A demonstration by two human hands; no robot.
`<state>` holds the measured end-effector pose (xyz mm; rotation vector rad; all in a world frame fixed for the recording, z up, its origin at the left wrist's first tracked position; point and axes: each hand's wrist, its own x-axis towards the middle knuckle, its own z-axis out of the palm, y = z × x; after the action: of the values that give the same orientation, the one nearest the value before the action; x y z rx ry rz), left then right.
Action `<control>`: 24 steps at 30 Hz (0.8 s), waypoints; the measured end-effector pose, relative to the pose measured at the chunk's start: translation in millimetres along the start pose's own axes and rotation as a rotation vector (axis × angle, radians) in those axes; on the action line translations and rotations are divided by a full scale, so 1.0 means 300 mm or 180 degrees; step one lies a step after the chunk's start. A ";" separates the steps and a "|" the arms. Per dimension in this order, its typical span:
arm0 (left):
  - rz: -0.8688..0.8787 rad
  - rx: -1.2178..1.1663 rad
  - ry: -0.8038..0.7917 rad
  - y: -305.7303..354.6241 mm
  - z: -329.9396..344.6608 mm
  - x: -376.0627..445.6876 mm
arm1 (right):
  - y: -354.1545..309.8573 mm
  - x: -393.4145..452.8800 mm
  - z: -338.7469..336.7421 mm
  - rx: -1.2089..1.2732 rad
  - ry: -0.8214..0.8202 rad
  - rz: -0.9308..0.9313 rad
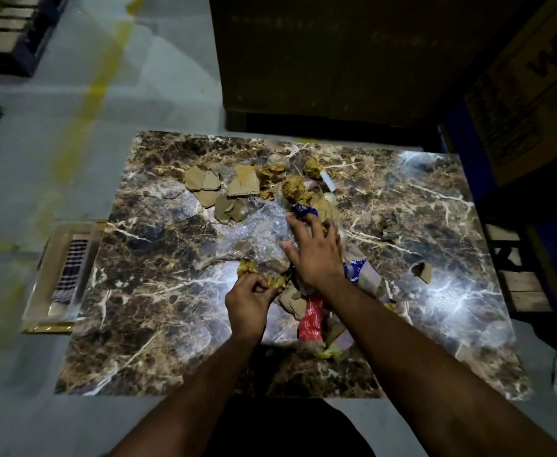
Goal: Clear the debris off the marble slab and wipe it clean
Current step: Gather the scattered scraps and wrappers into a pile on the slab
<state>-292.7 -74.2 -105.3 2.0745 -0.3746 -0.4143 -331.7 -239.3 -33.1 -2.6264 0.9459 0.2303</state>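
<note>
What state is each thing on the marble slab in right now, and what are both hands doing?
Marble slab: littered, not yet cleared.
Cardboard scraps: torn, scattered at the far side.
Clear plastic wrap: crumpled, under the right hand.
Gold wrappers: crumpled.
Left hand: holds a gold wrapper.
Right hand: fingers spread, on the pile.

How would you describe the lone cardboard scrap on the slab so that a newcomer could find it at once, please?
Start at the marble slab and look to its right side, past the right hand. There a small torn cardboard scrap lies by a bright glare patch. Unlike the other cardboard pieces, it sits alone, apart from the central debris pile.
</note>
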 end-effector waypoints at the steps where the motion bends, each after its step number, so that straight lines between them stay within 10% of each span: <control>1: 0.0124 0.0178 -0.0008 0.005 0.002 0.004 | 0.002 0.004 0.007 -0.0004 0.0008 -0.0013; 14: 0.1464 0.1032 -0.0209 -0.014 -0.222 -0.016 | 0.010 -0.002 0.004 0.0321 0.0098 0.0083; 24: 0.0478 0.1360 0.0147 0.101 -0.329 0.730 | 0.006 -0.005 -0.018 0.0414 -0.0063 0.0208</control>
<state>-56.6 -106.9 -62.1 2.4427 -0.6303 -0.2068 -333.8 -241.6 -28.1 -2.4734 1.0063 0.2032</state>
